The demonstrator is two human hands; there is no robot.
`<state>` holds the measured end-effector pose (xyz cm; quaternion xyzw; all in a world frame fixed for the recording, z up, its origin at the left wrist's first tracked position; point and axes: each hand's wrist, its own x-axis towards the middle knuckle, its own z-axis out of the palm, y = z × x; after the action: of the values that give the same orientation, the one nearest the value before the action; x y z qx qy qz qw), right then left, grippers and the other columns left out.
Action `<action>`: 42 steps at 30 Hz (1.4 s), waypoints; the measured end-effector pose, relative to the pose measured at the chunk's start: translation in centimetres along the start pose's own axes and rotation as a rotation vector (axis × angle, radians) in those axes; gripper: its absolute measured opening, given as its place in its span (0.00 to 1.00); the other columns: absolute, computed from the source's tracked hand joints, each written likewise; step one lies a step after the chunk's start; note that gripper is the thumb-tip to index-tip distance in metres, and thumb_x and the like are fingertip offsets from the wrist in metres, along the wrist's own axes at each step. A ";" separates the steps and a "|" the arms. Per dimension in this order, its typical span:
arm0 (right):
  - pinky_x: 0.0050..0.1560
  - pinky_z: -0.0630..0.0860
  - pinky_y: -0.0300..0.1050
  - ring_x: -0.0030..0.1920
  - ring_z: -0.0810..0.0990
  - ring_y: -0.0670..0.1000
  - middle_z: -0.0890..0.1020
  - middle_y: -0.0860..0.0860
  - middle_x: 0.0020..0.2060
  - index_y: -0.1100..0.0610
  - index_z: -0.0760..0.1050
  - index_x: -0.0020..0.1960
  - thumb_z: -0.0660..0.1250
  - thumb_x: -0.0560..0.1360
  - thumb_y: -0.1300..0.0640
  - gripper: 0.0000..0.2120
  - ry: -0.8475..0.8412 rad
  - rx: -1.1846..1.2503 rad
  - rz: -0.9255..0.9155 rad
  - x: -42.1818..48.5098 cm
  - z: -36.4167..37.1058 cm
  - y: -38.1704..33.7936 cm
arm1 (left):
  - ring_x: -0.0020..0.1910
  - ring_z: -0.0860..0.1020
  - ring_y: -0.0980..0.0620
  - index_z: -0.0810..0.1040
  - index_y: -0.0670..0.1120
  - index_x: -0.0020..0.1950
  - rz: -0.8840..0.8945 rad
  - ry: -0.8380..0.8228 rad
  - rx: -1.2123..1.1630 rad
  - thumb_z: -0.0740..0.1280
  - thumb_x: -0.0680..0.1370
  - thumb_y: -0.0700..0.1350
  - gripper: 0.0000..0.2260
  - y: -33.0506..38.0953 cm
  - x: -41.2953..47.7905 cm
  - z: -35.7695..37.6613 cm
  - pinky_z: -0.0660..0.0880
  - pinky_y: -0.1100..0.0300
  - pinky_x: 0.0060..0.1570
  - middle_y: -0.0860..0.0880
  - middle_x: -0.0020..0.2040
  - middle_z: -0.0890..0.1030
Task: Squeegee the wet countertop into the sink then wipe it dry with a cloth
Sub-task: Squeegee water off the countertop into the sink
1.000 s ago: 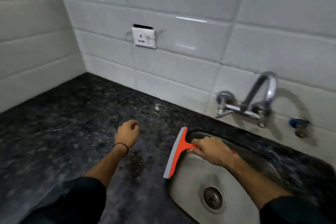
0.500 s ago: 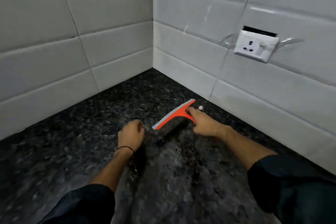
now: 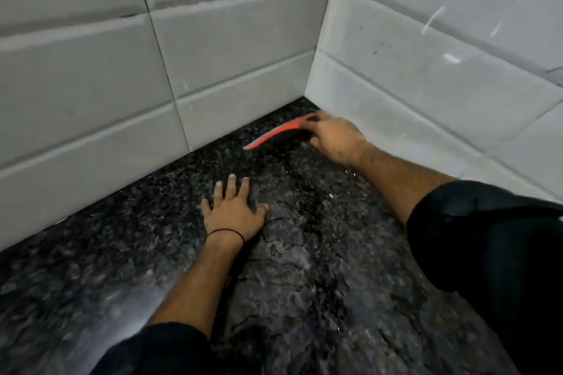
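right hand (image 3: 336,138) grips squeegee (image 3: 275,134) near corner | left hand (image 3: 234,213) flat on countertop (image 3: 304,298)

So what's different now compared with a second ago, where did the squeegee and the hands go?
The right hand carried the orange squeegee from the sink's edge across the countertop into the far tiled corner. The left hand opened from a loose fist and now lies flat, fingers spread, on the counter. The view turned left, so sink, tap and socket are out of frame. Unchanged: right hand's grip, wet counter.
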<state>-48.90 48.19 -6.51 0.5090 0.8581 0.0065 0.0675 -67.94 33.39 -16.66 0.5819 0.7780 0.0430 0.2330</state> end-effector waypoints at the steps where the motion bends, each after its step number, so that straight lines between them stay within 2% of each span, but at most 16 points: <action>1: 0.59 0.75 0.60 0.59 0.77 0.68 0.69 0.60 0.67 0.47 0.65 0.75 0.62 0.78 0.56 0.25 -0.004 -0.013 -0.006 1.8 0.2 0.0 | 0.80 0.45 0.46 0.49 0.57 0.80 -0.008 -0.016 0.007 0.56 0.77 0.68 0.36 0.0 0.3 0.1 0.48 0.38 0.75 0.53 0.81 0.45; 7: 0.61 0.73 0.61 0.64 0.71 0.67 0.68 0.62 0.69 0.47 0.64 0.76 0.58 0.79 0.61 0.26 -0.033 -0.091 -0.008 8.8 1.4 -0.3 | 0.80 0.46 0.44 0.47 0.57 0.80 0.007 -0.026 0.040 0.57 0.77 0.68 0.36 -0.1 1.3 0.1 0.53 0.37 0.74 0.53 0.81 0.45; 10: 0.63 0.72 0.61 0.65 0.72 0.66 0.71 0.61 0.67 0.47 0.64 0.75 0.56 0.78 0.63 0.27 -0.107 -0.071 0.029 9.5 3.0 0.0 | 0.80 0.46 0.45 0.49 0.58 0.80 0.006 -0.011 0.026 0.59 0.76 0.67 0.37 -0.1 1.3 0.1 0.53 0.37 0.73 0.54 0.81 0.46; 13: 0.65 0.72 0.60 0.66 0.73 0.64 0.72 0.60 0.67 0.46 0.64 0.75 0.57 0.79 0.60 0.26 -0.148 0.009 0.057 7.8 4.1 0.8 | 0.80 0.46 0.45 0.49 0.58 0.80 -0.003 -0.005 0.011 0.59 0.76 0.68 0.37 -0.1 1.3 0.0 0.53 0.37 0.74 0.54 0.81 0.46; 17: 0.60 0.73 0.51 0.62 0.77 0.62 0.76 0.57 0.65 0.44 0.68 0.73 0.59 0.80 0.52 0.22 -0.200 0.064 0.139 1.3 4.0 4.6 | 0.80 0.47 0.45 0.49 0.58 0.80 -0.001 -0.004 0.013 0.58 0.76 0.68 0.36 -0.1 1.0 -0.1 0.52 0.36 0.73 0.54 0.81 0.46; 19: 0.57 0.73 0.50 0.61 0.77 0.61 0.77 0.56 0.65 0.42 0.68 0.73 0.59 0.81 0.49 0.20 -0.228 0.054 0.144 -3.5 3.7 6.5 | 0.80 0.47 0.45 0.49 0.58 0.80 -0.002 -0.008 0.023 0.58 0.76 0.69 0.37 -0.1 0.8 -0.3 0.52 0.36 0.73 0.53 0.81 0.46; 21: 0.58 0.74 0.50 0.62 0.77 0.62 0.77 0.57 0.64 0.43 0.67 0.74 0.59 0.81 0.50 0.22 -0.267 0.047 0.176 -9.0 3.7 8.0 | 0.80 0.48 0.44 0.49 0.57 0.80 -0.004 -0.022 0.020 0.58 0.76 0.68 0.37 0.1 0.5 -0.6 0.52 0.36 0.74 0.52 0.81 0.46; 25: 0.54 0.73 0.48 0.60 0.78 0.59 0.78 0.56 0.63 0.38 0.62 0.76 0.61 0.75 0.59 0.33 -0.338 0.079 0.252 -19.0 4.4 10.6 | 0.79 0.50 0.43 0.50 0.58 0.80 0.034 0.008 -0.041 0.60 0.77 0.64 0.35 0.3 -1.0 -1.0 0.51 0.35 0.74 0.51 0.81 0.50; 29: 0.55 0.74 0.49 0.61 0.78 0.57 0.77 0.54 0.63 0.38 0.60 0.76 0.61 0.75 0.60 0.33 -0.416 0.030 0.319 -27.8 4.6 13.2 | 0.79 0.53 0.44 0.56 0.55 0.79 0.095 0.185 -0.132 0.59 0.80 0.58 0.29 1.4 -4.6 0.2 0.52 0.38 0.74 0.50 0.80 0.56; 34: 0.50 0.75 0.45 0.57 0.80 0.56 0.80 0.52 0.61 0.31 0.65 0.71 0.60 0.75 0.58 0.30 -0.474 -0.084 0.332 -32.4 1.6 13.9 | 0.76 0.61 0.45 0.67 0.49 0.75 0.130 0.162 -0.119 0.61 0.79 0.52 0.24 2.0 -8.4 1.8 0.58 0.39 0.73 0.48 0.76 0.66; 36: 0.48 0.75 0.45 0.55 0.81 0.56 0.82 0.52 0.58 0.34 0.71 0.68 0.62 0.75 0.59 0.27 -0.406 -0.058 0.316 -31.5 0.0 12.9 | 0.73 0.65 0.45 0.71 0.49 0.72 0.141 0.192 -0.110 0.62 0.79 0.51 0.21 1.1 -9.2 1.7 0.62 0.40 0.70 0.49 0.73 0.70; 38: 0.48 0.76 0.45 0.52 0.82 0.56 0.84 0.52 0.55 0.39 0.75 0.66 0.64 0.73 0.60 0.25 -0.275 0.071 0.299 -29.5 -1.0 11.3 | 0.72 0.66 0.44 0.73 0.48 0.70 0.106 0.234 -0.109 0.61 0.79 0.50 0.20 -0.3 -10.0 1.2 0.63 0.40 0.69 0.48 0.72 0.72; 40: 0.49 0.75 0.42 0.48 0.82 0.53 0.85 0.52 0.52 0.44 0.77 0.66 0.65 0.73 0.60 0.23 -0.206 0.249 0.254 -25.9 -1.4 9.0 | 0.73 0.63 0.43 0.71 0.48 0.72 0.008 0.256 -0.120 0.61 0.80 0.52 0.21 -2.4 -10.7 0.8 0.61 0.39 0.69 0.47 0.74 0.69; 42: 0.45 0.72 0.39 0.41 0.81 0.49 0.85 0.53 0.48 0.51 0.78 0.66 0.66 0.71 0.58 0.23 -0.191 0.368 0.119 -20.9 -1.1 5.3 | 0.77 0.56 0.43 0.64 0.52 0.76 -0.101 0.192 -0.107 0.59 0.80 0.56 0.24 -4.8 -11.1 0.4 0.56 0.36 0.72 0.47 0.79 0.60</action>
<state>-34.51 32.57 -2.70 0.5609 0.8029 -0.1946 0.0540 -69.62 21.54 -15.18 0.5220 0.8216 0.1279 0.1900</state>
